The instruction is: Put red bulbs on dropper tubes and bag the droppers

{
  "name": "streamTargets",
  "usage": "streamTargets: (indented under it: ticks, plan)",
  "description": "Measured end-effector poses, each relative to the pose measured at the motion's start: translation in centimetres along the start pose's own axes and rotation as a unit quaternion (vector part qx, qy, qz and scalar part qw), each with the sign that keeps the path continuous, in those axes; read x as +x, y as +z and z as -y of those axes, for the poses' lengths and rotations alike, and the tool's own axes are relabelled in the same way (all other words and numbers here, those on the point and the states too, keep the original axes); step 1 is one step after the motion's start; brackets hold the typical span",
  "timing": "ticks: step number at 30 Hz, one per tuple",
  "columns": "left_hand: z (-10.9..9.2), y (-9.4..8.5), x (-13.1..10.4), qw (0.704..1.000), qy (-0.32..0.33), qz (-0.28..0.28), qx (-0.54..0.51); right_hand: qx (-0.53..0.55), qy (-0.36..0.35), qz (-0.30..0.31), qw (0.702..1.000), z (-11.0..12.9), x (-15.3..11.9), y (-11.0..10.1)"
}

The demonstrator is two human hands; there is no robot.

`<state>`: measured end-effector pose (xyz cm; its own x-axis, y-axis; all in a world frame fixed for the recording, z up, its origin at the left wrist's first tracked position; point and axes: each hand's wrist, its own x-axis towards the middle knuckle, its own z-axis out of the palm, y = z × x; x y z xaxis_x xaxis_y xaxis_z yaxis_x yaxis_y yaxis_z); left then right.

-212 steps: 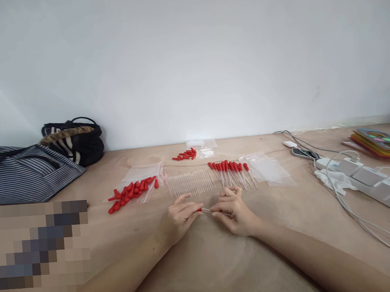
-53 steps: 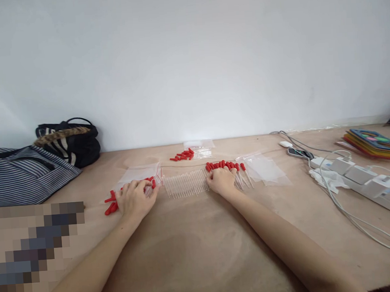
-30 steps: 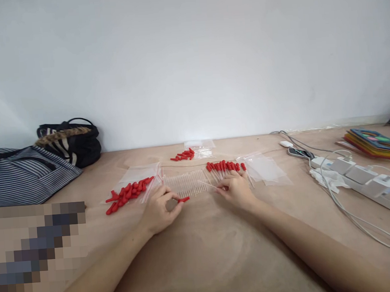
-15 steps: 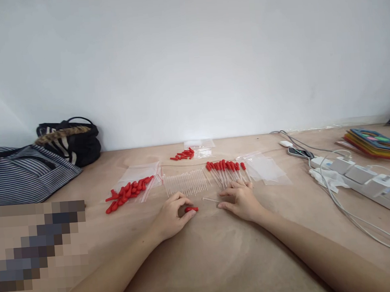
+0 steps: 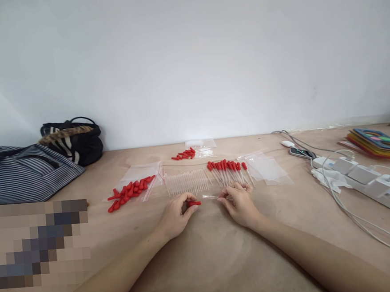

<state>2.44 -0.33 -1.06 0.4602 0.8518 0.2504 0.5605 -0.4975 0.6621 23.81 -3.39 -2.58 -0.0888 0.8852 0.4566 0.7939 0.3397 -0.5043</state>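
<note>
Between the thumb and fingers of my left hand (image 5: 176,215) is a red rubber dropper bulb (image 5: 194,203), its narrow neck pointing right. My right hand (image 5: 239,205) pinches a thin clear glass dropper tube (image 5: 210,197), whose free end points left toward the bulb. A small gap separates the two. Beyond my hands lies a row of clear tubes (image 5: 186,182). Several droppers fitted with red bulbs (image 5: 229,166) lie just past my right hand. To the left, a pile of loose red bulbs (image 5: 128,193) rests partly on a clear zip bag (image 5: 140,171).
More red bulbs (image 5: 185,154) and clear tubes (image 5: 205,152) lie near the wall. Flat plastic bags (image 5: 270,169) are right of the droppers. A power strip (image 5: 378,186) with cables, a stack of coloured boards (image 5: 378,144) and a striped bag (image 5: 33,173) flank the table.
My left hand has raised the bulb slightly and shifted right. The fingers of my right hand have closed in around the tube, which now shows on both sides of the fingertips.
</note>
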Motion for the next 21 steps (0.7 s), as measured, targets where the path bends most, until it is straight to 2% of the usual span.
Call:
streamTargets:
  ticks: [7, 13, 21]
  plan:
    - [0.0, -0.1, 0.2, 0.999, -0.007, -0.010, 0.030, -0.004, -0.082, -0.012, 0.997, 0.6, -0.5, 0.0]
    - [-0.1, 0.1, 0.2, 0.999, -0.006, -0.033, 0.036, -0.029, -0.120, -0.018, 0.992, 1.1, -0.8, 0.1]
    - [0.0, 0.5, -0.2, 0.996, 0.007, -0.070, -0.060, -0.020, -0.175, -0.039, 0.984, 1.9, -1.2, 0.2]
